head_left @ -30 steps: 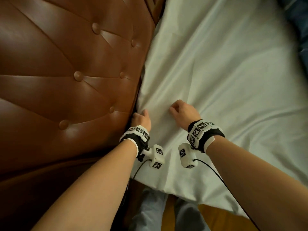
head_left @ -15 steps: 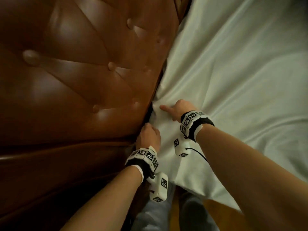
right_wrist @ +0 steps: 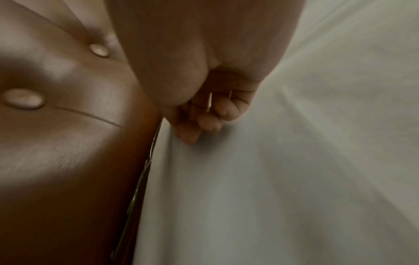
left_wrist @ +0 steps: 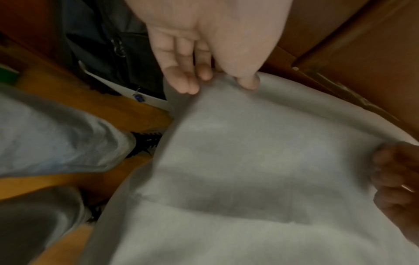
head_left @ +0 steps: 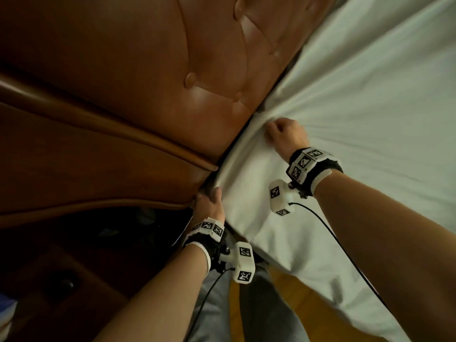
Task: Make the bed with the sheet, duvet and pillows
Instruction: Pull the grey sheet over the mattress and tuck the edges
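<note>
One pale sheet [head_left: 357,124], creased, corner hanging

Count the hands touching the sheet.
2. Left hand pinches the sheet edge at the corner below the headboard; right hand, fingers curled, sits on the sheet farther up beside the headboard. Neither hidden.

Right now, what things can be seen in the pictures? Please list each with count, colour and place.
sheet: one, white, over the mattress, creased toward the corner
headboard: one, brown, buttoned, left of the sheet
floor: one, orange-brown wood, below the bed edge
trousers: one pair, light grey, over the floor
wrist cameras: two, white, under the wrists
left hand: pinches the sheet's corner edge
right hand: curled fingers, gathering sheet by the headboard
</note>
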Available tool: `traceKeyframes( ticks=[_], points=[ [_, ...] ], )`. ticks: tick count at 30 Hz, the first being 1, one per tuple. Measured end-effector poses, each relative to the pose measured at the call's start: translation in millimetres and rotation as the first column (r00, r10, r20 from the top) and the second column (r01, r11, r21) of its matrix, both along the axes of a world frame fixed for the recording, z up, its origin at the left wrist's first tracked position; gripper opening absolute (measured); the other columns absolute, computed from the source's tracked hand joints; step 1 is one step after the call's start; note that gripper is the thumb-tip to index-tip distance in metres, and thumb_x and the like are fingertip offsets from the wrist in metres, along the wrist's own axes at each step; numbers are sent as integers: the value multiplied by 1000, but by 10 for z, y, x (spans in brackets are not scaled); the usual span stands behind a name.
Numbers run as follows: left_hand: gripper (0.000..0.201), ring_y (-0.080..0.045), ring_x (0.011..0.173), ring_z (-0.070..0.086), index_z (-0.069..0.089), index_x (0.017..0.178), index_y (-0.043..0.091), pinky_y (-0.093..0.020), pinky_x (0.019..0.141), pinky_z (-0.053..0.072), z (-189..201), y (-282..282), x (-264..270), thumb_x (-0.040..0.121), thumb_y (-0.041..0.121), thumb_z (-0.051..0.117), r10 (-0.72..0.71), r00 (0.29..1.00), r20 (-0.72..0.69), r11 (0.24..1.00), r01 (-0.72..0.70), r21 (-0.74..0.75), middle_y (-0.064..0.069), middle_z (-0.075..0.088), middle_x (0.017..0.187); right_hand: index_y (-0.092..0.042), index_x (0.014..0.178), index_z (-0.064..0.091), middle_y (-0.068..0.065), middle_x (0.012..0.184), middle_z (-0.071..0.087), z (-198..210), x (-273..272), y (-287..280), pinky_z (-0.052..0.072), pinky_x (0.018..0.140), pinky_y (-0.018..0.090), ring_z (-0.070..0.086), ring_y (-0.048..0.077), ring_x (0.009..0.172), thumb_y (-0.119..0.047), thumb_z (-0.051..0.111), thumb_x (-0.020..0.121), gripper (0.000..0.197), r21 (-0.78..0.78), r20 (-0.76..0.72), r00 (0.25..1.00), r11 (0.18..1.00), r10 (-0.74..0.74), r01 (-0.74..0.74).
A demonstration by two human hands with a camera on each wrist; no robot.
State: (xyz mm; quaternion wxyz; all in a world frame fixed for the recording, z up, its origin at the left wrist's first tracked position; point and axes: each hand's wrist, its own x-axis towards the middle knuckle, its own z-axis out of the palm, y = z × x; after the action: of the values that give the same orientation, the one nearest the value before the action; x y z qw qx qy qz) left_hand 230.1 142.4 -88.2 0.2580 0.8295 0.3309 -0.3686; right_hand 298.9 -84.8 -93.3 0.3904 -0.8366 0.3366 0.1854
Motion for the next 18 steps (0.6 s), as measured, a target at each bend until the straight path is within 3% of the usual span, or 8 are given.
traceKeyframes(
  ticks=[3, 5, 7, 8, 11, 13, 16, 18],
  points=[
    [50, -35, 110, 57, 57, 116, 6, -38, 91, 43, -7, 44, -88, 92, 49, 54, 163, 983, 88, 983, -154, -102, -17, 61, 119, -28, 99, 59, -6, 88, 70, -11, 29, 126, 51, 70, 32, 63, 21, 79, -64, 50, 87, 39, -65, -16, 1000, 998, 23, -24],
    [69, -32, 115, 57, 55, 125, 12, -35, 98, 45, -224, 89, -195, 83, 66, 52, 309, 951, 22, 936, -300, -182, -14, 59, 128, -23, 101, 59, 1, 93, 69, -26, 104, 224, 48, 69, 32, 63, 25, 82, -58, 54, 88, 37, -128, -65, 991, 984, 120, -127],
    [97, -32, 116, 58, 55, 126, 22, -44, 100, 48, -541, 198, -340, 60, 92, 40, 370, 925, -88, 903, -380, -199, -9, 59, 131, -14, 93, 62, 7, 90, 69, -44, 142, 313, 48, 65, 31, 64, 29, 78, -60, 58, 85, 48, -111, -217, 958, 970, 187, -214],
    [98, -32, 117, 58, 56, 126, 24, -47, 98, 49, -512, 201, -321, 59, 94, 39, 408, 904, -128, 876, -427, -225, -5, 59, 131, -12, 88, 64, 7, 84, 70, -57, 148, 354, 51, 65, 32, 65, 29, 75, -65, 59, 82, 53, -90, -283, 940, 971, 190, -223],
    [61, -37, 115, 56, 51, 132, 12, -50, 96, 51, -149, 193, -129, 93, 58, 45, 548, 806, -226, 765, -591, -254, -4, 53, 117, -11, 80, 64, 7, 73, 71, -117, 151, 480, 59, 65, 34, 68, 28, 68, -52, 66, 81, 41, -63, -348, 920, 975, 179, -213],
    [48, -34, 104, 60, 50, 128, 6, -45, 89, 53, -235, 256, -139, 98, 43, 48, 601, 742, -297, 705, -668, -240, -12, 55, 116, -8, 80, 68, 5, 71, 74, -126, 184, 546, 60, 62, 34, 71, 25, 68, -32, 69, 82, 24, -13, -345, 926, 986, 151, -165],
    [42, -21, 67, 56, 56, 99, 6, -32, 66, 51, -259, 307, -141, 99, 46, 42, 556, 729, -399, 704, -668, -240, -10, 58, 86, -8, 77, 69, 4, 72, 71, -77, 275, 634, 49, 54, 30, 68, 25, 73, -16, 71, 80, 9, 44, -320, 938, 991, 133, -126],
    [34, -15, 55, 48, 50, 78, 9, -24, 54, 43, -304, 325, -120, 102, 32, 41, 568, 733, -374, 704, -668, -240, -4, 50, 70, -11, 71, 71, 4, 72, 70, -24, 305, 660, 45, 57, 29, 65, 25, 75, -14, 65, 81, 12, 56, -271, 952, 990, 141, -131]
  ],
)
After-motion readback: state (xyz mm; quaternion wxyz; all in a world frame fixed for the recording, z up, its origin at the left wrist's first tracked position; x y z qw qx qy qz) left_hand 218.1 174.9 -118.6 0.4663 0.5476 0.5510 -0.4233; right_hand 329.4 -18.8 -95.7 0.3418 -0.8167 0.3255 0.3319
